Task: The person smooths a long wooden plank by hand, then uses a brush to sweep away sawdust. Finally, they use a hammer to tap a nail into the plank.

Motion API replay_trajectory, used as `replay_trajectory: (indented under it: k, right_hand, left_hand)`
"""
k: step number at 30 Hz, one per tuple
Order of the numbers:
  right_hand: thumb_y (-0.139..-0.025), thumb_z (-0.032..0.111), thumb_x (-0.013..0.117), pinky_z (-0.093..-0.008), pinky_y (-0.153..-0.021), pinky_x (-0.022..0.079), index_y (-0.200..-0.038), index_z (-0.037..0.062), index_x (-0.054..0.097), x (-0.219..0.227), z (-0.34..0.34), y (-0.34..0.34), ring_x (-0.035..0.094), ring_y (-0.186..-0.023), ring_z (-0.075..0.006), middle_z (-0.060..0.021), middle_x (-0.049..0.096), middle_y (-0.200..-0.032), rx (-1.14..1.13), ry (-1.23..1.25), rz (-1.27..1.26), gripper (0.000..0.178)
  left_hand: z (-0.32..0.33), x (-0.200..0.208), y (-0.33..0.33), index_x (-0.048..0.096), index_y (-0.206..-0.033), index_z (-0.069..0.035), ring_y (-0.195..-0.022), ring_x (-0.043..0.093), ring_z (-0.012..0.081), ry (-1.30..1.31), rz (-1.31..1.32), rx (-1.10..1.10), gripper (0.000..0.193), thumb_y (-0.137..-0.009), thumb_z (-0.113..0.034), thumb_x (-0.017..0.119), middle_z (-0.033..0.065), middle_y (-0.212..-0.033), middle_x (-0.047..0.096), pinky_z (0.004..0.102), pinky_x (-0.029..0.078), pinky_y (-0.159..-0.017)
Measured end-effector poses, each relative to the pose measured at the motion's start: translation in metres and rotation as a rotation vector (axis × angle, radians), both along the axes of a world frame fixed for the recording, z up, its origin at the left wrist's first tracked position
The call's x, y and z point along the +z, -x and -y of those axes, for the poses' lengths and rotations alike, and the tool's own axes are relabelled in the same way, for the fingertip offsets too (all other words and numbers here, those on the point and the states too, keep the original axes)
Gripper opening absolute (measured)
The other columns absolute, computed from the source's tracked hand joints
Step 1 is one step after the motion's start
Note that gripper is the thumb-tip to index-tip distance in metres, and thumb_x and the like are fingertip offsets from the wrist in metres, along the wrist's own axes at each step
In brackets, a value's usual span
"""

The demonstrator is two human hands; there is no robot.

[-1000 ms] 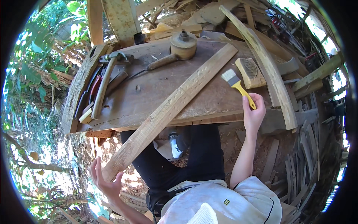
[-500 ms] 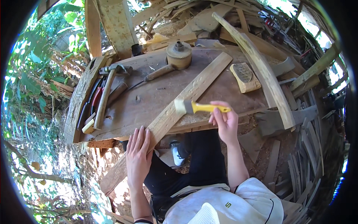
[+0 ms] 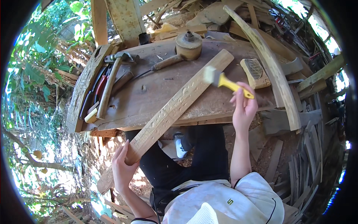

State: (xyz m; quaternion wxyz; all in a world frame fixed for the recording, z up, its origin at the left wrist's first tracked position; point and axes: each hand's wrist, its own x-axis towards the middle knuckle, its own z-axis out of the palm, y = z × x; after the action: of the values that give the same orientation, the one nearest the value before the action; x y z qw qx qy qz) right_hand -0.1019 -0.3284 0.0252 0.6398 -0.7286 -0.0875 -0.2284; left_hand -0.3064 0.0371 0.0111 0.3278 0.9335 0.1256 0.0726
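A long wooden board with small carved marks along its face lies slantwise across the worktable, its lower part jutting past the near edge. My left hand grips that lower part, thumb and fingers round its edges. In my right hand is a paintbrush with a yellow handle, held near the handle's end. Its pale bristles are over the board's upper part and slightly blurred; whether they touch the wood I cannot tell.
The worktable bears a hammer, a chisel-like tool, a round wooden mallet head and a wooden block. A long curved pole stretches along the right side. Scrap wood is piled at right and behind.
My left hand has slid down the board, from lying flat on it to gripping its lower part. The brush in my right hand has moved up along the board, to the right.
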Motion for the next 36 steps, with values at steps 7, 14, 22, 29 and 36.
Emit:
replay_trajectory:
  k: [7, 14, 22, 29, 36]
  right_hand:
    - [-0.11, 0.015, 0.058, -0.0226, -0.069, 0.051, -0.123, -0.0012, 0.065, -0.003, 0.001, -0.009, 0.061, -0.077, -0.0067, -0.0055, 0.067, -0.097, -0.071, 0.037, 0.006, 0.022]
    - [-0.109, 0.015, 0.059, -0.0214, -0.066, 0.05, -0.122, -0.0009, 0.065, 0.002, 0.007, -0.013, 0.063, -0.076, -0.0062, -0.0043, 0.067, -0.094, 0.032, 0.112, -0.016, 0.021]
    - [-0.11, 0.015, 0.058, -0.0234, -0.066, 0.051, -0.123, -0.0006, 0.066, -0.003, 0.002, -0.015, 0.062, -0.074, -0.0072, -0.0041, 0.069, -0.095, 0.082, 0.067, -0.038, 0.022]
    - [-0.11, 0.015, 0.058, -0.0235, -0.066, 0.053, -0.122, -0.0001, 0.067, -0.001, -0.007, -0.005, 0.066, -0.075, -0.0096, -0.0082, 0.071, -0.1, 0.166, 0.034, -0.047, 0.021]
    - [-0.11, 0.015, 0.058, -0.0204, -0.062, 0.046, -0.119, 0.0008, 0.066, 0.006, 0.004, -0.002, 0.061, -0.07, -0.0042, -0.0023, 0.065, -0.086, 0.228, -0.055, -0.107, 0.019]
  left_hand:
    - [-0.008, -0.001, 0.02, 0.066, -0.139, 0.001, -0.108, 0.07, 0.0302, 0.035, -0.03, 0.08, 0.079, -0.062, 0.005, 0.084, 0.0178, -0.122, 0.072, 0.0386, 0.054, -0.096]
    - [-0.015, 0.005, 0.034, 0.066, -0.138, 0.0, -0.107, 0.071, 0.0318, 0.024, -0.05, 0.075, 0.078, -0.062, 0.006, 0.082, 0.0181, -0.123, 0.071, 0.0392, 0.056, -0.095]
    - [-0.012, 0.008, 0.034, 0.066, -0.139, 0.0, -0.104, 0.071, 0.0294, -0.013, -0.029, 0.064, 0.08, -0.062, 0.006, 0.082, 0.0171, -0.122, 0.072, 0.038, 0.056, -0.091]
    - [-0.015, 0.012, 0.038, 0.065, -0.141, 0.0, -0.099, 0.071, 0.0247, 0.026, -0.034, 0.1, 0.082, -0.062, 0.005, 0.084, 0.0162, -0.122, 0.073, 0.0346, 0.055, -0.087]
    - [-0.029, -0.003, 0.053, 0.066, -0.14, -0.001, -0.096, 0.072, 0.0245, -0.04, 0.003, 0.123, 0.085, -0.058, 0.002, 0.086, 0.0164, -0.116, 0.076, 0.0343, 0.055, -0.087]
